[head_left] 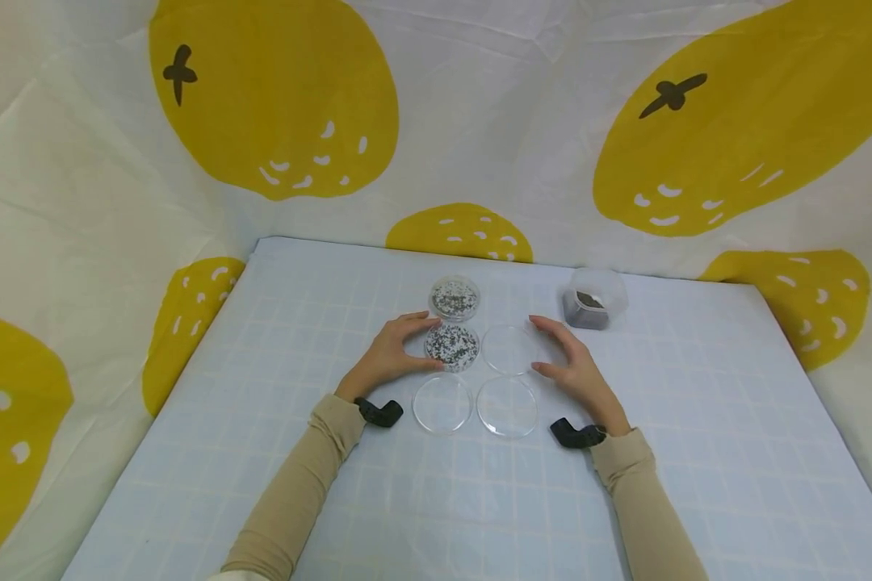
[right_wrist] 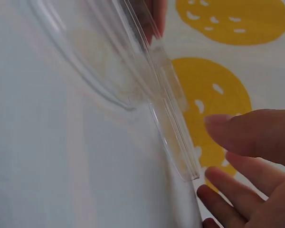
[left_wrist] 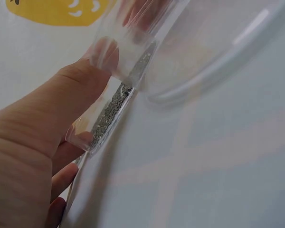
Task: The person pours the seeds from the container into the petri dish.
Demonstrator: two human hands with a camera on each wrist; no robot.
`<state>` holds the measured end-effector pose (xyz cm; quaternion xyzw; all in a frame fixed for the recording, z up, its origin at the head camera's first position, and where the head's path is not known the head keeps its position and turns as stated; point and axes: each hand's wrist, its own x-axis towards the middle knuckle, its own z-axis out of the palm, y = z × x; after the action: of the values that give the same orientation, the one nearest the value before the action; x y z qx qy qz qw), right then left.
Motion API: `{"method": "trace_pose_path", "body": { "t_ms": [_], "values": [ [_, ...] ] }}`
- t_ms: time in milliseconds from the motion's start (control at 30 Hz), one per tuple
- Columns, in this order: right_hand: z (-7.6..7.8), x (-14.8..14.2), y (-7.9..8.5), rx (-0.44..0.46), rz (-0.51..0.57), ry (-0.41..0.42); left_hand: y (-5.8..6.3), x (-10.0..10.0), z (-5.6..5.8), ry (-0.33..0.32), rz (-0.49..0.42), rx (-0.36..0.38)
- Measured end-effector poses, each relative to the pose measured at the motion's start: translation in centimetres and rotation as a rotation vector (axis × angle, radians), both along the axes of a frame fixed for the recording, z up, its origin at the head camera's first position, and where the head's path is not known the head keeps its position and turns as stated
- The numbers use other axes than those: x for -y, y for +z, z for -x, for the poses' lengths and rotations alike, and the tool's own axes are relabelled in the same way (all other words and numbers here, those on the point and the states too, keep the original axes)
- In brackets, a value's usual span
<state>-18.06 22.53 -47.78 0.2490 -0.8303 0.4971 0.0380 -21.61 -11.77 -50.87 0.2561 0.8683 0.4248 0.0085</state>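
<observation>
In the head view my left hand [head_left: 392,349] holds a clear petri dish [head_left: 477,347] by its side, thumb and fingers curved round the rim. Dark grains [head_left: 452,345] are spread across its bottom; in the left wrist view they form a thin layer [left_wrist: 113,110]. To its right lies a clear round dish or lid [head_left: 509,350] with nothing visible in it. My right hand [head_left: 572,369] is beside this piece, thumb and fingers spread around its right side. A gap shows between the right fingers and the clear edge [right_wrist: 175,142] in the right wrist view.
Behind the held dish stands another petri dish [head_left: 454,317] with dark grains. Two clear round pieces lie in front, a left one [head_left: 442,403] and a right one [head_left: 507,406]. A clear box [head_left: 584,319] with dark contents stands at the back right, near the patterned curtain [head_left: 480,161].
</observation>
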Motion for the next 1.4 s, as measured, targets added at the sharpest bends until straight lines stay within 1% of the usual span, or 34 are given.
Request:
{"method": "trace_pose_path", "body": {
  "t_ms": [67, 167, 267, 433, 633, 767, 867, 967, 1100, 1200, 1333, 1400],
  "values": [
    [0.2, -0.2, -0.9, 0.008, -0.084, 0.001, 0.0, 0.0, 0.0, 0.0, 0.003, -0.005],
    [0.8, -0.5, -2.3, 0.008, -0.169, -0.005, 0.0, 0.0, -0.1, 0.003, 0.01, -0.016],
    [0.9, -0.3, -2.3, 0.0, -0.228, -0.009, 0.1, 0.0, -0.2, 0.007, 0.015, -0.023],
    [0.9, -0.2, -2.4, -0.012, -0.254, 0.004, 0.2, 0.0, -0.3, 0.006, 0.012, -0.024],
    [1.0, -0.3, -2.5, 0.016, -0.228, 0.002, 0.2, -0.1, -0.2, 0.001, 0.016, -0.024],
    [1.1, -0.4, -2.1, 0.055, -0.205, -0.007, 0.3, -0.3, -0.2, 0.007, 0.03, -0.015],
    [1.1, -0.1, -1.1, 0.068, -0.195, -0.011, 0.3, -0.3, -0.2, 0.013, 0.042, -0.012],
    [0.7, 0.5, 0.5, 0.062, -0.167, -0.008, 0.2, -0.3, -0.1, 0.016, 0.048, -0.013],
    [0.2, 1.5, 2.7, 0.029, -0.11, 0.002, 0.2, -0.3, -0.1, 0.016, 0.047, -0.018],
    [0.8, 1.7, 2.5, -0.008, -0.1, 0.009, 0.2, -0.2, -0.1, 0.012, 0.051, -0.023],
    [1.8, 1.9, 1.8, -0.015, -0.114, -0.002, 0.3, -0.2, -0.2, 0.009, 0.052, -0.022],
    [1.8, 2.3, 2.3, 0.002, -0.117, -0.016, 0.4, -0.2, -0.2, 0.009, 0.047, -0.02]
  ]
}}
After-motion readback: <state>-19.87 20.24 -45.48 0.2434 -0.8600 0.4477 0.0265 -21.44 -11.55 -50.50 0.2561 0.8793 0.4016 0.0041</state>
